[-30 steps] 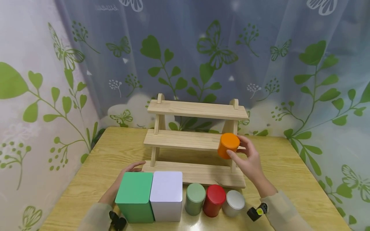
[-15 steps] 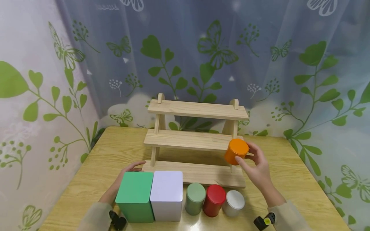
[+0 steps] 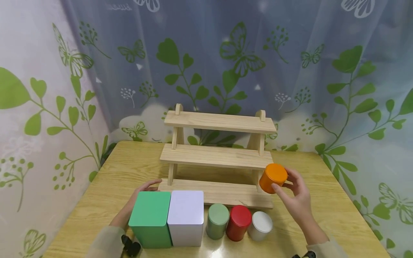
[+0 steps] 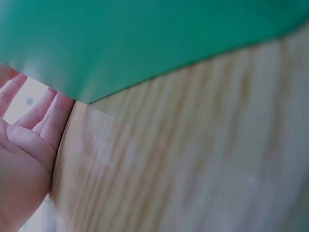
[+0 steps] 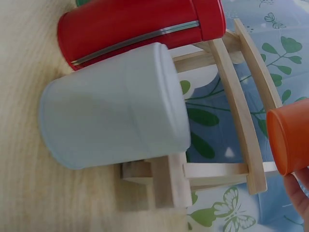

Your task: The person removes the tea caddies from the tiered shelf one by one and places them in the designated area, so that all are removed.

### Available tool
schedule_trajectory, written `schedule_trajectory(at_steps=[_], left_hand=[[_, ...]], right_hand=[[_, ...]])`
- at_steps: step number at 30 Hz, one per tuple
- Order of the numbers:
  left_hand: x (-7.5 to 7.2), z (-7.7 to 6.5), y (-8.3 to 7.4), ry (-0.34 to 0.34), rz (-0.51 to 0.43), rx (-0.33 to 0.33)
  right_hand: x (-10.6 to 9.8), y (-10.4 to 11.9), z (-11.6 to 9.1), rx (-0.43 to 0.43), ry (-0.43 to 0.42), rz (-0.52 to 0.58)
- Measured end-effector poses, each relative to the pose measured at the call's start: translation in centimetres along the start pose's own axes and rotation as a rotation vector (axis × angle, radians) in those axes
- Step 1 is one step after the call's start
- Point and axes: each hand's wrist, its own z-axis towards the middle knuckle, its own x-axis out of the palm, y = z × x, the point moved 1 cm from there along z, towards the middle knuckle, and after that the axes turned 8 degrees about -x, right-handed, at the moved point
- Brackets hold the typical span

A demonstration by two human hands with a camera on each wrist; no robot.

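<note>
An orange round canister [image 3: 273, 178] is held up between the thumb and fingers of my right hand [image 3: 297, 195], at the right end of the wooden three-tier shelf [image 3: 216, 156]. In the right wrist view the orange canister [image 5: 292, 135] shows at the right edge, clear of the table. My left hand [image 3: 142, 191] rests on the table beside the shelf's lower left end, behind a green box [image 3: 151, 215]. Its fingers look extended in the left wrist view, with the palm [image 4: 24, 159] on the wood; the green box covers part of them.
A lavender box [image 3: 186, 218] stands against the green one. Right of it, in front of the shelf, stand a pale green canister [image 3: 217, 222], a red canister [image 3: 238, 224] and a white canister [image 3: 260, 226]. A patterned curtain [image 3: 206, 71] hangs behind the table.
My right hand has carried the orange canister rightward and toward me, from in front of the middle tier to its right end. My left hand has stayed in place.
</note>
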Motion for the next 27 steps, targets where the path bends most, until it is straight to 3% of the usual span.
schedule_trajectory(at_steps=[8,13,17,23,27], left_hand=[[0.0,0.0,-0.3,0.008,0.011,0.039],[-0.1,0.1,0.0,0.011,0.024,0.075],[-0.1,0.0,0.0,0.014,0.012,0.054],[0.0,-0.2,-1.2,0.038,-0.022,0.049],[0.3,-0.6,-2.5,0.060,-0.053,0.042]], right_hand=[[-1.4,-2.4,-2.5,0.041,-0.056,0.017],[-2.3,-2.4,-3.7,0.103,-0.064,0.019],[-3.0,-2.1,-4.5,0.131,-0.064,-0.014],[-3.8,-2.4,-5.8,0.106,-0.051,-0.053],[-4.1,-2.5,-7.0,0.153,-0.046,-0.085]])
